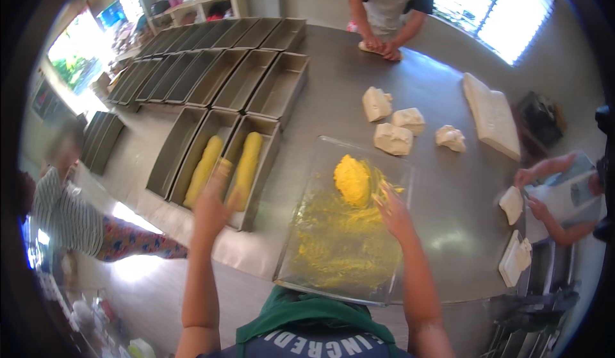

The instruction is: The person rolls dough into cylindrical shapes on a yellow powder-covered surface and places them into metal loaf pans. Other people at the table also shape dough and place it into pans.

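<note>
My left hand [217, 189] is over the wall between two metal loaf pans, its fingers apart and somewhat blurred. A yellow dough roll [204, 170] lies in the pan on its left and another yellow dough roll [248, 165] in the pan on its right. My right hand [391, 209] is spread at the right side of a clear sheet [346, 262] smeared with yellow, its fingertips at the smear beside a mound of yellow paste or dough [352, 180]. Yellow residue shows on the fingers.
Rows of empty loaf pans [223, 77] fill the table's far left. Pale dough pieces [394, 138] and a long dough slab [492, 115] lie to the right. A person across the table presses dough [377, 50]; another at right handles dough [510, 205]. A person stands at left.
</note>
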Available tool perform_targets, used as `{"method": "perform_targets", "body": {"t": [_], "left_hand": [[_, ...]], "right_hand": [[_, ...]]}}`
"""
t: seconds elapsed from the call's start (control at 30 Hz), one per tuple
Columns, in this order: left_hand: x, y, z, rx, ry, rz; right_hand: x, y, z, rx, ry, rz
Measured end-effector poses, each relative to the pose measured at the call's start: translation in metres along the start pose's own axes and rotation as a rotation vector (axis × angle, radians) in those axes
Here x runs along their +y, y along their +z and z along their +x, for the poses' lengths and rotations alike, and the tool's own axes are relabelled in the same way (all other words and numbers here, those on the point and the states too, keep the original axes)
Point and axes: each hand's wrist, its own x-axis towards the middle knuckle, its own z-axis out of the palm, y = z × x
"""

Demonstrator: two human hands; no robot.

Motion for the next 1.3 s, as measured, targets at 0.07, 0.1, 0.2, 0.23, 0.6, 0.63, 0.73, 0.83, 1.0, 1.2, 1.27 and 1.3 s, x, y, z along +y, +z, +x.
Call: {"method": "perform_targets", "body": {"t": [0.07,0.1,0.2,0.23,0.6,0.63,0.73,0.83,1.0,1.2,1.27,1.3], "left_hand": [[0.031,0.056,-0.016,-0.275,0.094,-0.018],[0.043,0.084,-0.024,-0.444,0.061,0.038],[0.063,0.150,-0.043,-0.731,0.200,0.072],[0.066,0.164,-0.050,-0.735,0.229,0.132],[0.075,0.178,-0.033,-0.960,0.122,0.268],[0.077,0.176,-0.029,-0.944,0.127,0.234],[0.074,0.175,-0.018,-1.065,0.111,0.236],[0.064,0.177,-0.007,-1.072,0.165,0.265],[0.048,0.202,0.009,-0.789,0.282,0.115],[0.056,0.225,0.021,-0.847,0.310,0.226],[0.061,0.223,0.027,-0.894,0.304,0.209],[0.064,0.221,0.030,-0.912,0.294,0.201]], "right_hand": [[0.014,0.016,0.040,-0.047,-0.020,-0.068],[0.020,0.025,0.060,-0.115,-0.011,-0.119],[0.034,0.051,0.109,-0.204,0.034,-0.087],[0.036,0.058,0.119,-0.216,0.033,-0.074],[0.029,0.050,0.087,-0.211,0.055,-0.095],[0.032,0.042,0.077,-0.256,0.097,-0.040],[0.046,0.026,0.035,-0.190,0.234,0.126],[0.061,0.018,-0.006,0.031,0.272,0.306],[0.005,0.076,-0.069,0.090,0.136,0.024],[-0.033,0.096,-0.139,-0.482,-0.123,-0.226],[0.003,0.064,-0.129,-0.417,0.086,-0.425],[0.021,0.052,-0.117,-0.297,0.211,-0.483]]}}
